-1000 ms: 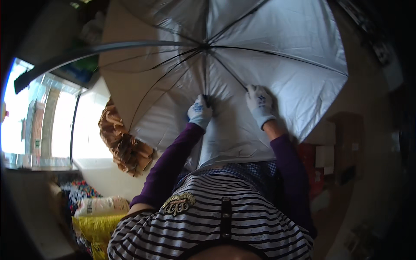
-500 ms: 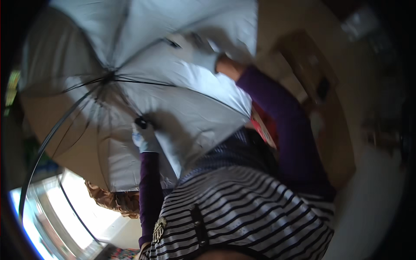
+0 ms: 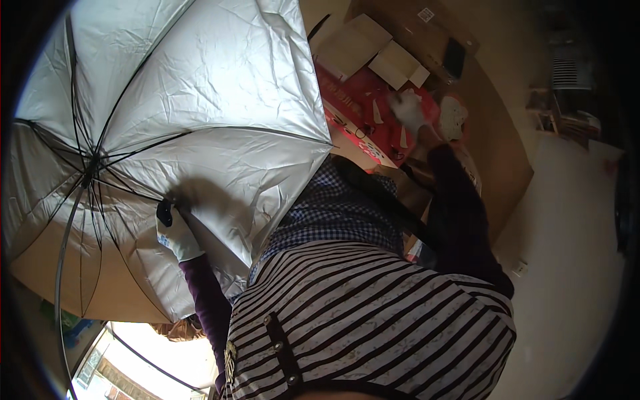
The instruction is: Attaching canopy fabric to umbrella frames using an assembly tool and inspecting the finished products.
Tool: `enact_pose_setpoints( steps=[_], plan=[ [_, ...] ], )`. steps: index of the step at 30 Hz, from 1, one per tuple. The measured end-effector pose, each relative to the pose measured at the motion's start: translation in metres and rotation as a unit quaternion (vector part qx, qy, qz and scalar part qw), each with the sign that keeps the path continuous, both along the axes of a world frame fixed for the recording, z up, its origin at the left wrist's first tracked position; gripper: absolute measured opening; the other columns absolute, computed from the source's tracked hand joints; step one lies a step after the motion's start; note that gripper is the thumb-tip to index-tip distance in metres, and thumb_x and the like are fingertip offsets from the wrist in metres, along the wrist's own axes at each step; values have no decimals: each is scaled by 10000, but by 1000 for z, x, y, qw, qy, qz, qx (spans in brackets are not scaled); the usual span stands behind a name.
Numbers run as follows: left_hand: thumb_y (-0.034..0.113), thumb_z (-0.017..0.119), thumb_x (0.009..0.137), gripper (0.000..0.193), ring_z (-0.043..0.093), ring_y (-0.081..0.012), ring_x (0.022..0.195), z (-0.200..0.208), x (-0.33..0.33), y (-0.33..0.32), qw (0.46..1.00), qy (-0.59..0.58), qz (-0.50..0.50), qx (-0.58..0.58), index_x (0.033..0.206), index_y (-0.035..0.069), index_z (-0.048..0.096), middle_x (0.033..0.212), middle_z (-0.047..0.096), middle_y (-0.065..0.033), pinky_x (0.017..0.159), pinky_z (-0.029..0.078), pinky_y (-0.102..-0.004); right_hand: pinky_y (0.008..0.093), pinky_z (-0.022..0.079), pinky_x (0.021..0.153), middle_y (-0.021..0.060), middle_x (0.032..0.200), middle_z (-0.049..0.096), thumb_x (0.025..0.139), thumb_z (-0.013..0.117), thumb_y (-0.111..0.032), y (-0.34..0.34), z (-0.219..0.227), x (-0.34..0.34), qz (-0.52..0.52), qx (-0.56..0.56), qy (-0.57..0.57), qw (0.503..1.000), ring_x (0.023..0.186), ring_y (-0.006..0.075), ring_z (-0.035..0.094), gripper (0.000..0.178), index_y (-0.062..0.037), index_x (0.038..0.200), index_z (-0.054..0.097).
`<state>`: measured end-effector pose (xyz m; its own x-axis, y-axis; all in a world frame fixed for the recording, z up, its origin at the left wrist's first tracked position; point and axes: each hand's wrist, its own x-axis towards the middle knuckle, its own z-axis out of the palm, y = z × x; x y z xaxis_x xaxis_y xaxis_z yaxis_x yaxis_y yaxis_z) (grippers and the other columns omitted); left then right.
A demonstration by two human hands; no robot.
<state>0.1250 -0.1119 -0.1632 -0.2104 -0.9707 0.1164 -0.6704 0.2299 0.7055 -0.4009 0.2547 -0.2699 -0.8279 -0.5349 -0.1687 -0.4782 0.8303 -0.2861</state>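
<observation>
A large open umbrella with a silvery lining fills the left side, its dark ribs spreading from a hub and its curved shaft running down the far left. My left hand, in a pale glove with dark fingertips, is closed on one of the thin metal ribs below the canopy. Over to the right, my right hand, also in a pale glove, is over a red printed package on a brown table. Motion smears its fingers, so what it touches cannot be made out.
On the brown table stand opened pale cardboard boxes, with a dark flat phone-like object near them. A white-and-red patterned item lies beside my right hand. A bright window shows at lower left.
My right hand has left the umbrella's lining and moved right to the table. The umbrella has shifted left in view, with my left hand still on its rib.
</observation>
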Motion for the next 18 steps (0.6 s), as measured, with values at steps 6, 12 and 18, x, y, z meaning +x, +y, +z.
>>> enact_pose_setpoints(
  steps=[6, 12, 18],
  plan=[
    [63, 571, 866, 234, 653, -149, 785, 9, -21, 5, 999, -13, -1, 49, 1069, -10, 664, 928, 705, -84, 704, 520, -274, 472, 498, 841, 219, 1037, 605, 825, 596, -488, 22, -113, 31, 31, 59, -11, 998, 982, 386, 593, 478, -63, 1043, 616],
    [64, 570, 876, 233, 628, -107, 725, 24, -17, 12, 995, -24, 54, 75, 1079, -5, 660, 907, 695, -60, 612, 508, -241, 487, 498, 831, 205, 1084, 587, 781, 635, -577, -64, -78, 57, -155, 47, -45, 986, 1048, 371, 568, 730, 20, 1173, 481],
    [88, 598, 873, 219, 641, -121, 729, 13, -10, 4, 995, -12, 58, 86, 1064, 3, 666, 901, 698, -61, 622, 518, -253, 490, 499, 850, 248, 1141, 576, 771, 684, -502, -70, -77, 53, -205, 91, -20, 974, 1032, 389, 578, 683, 39, 1142, 497]
  ],
)
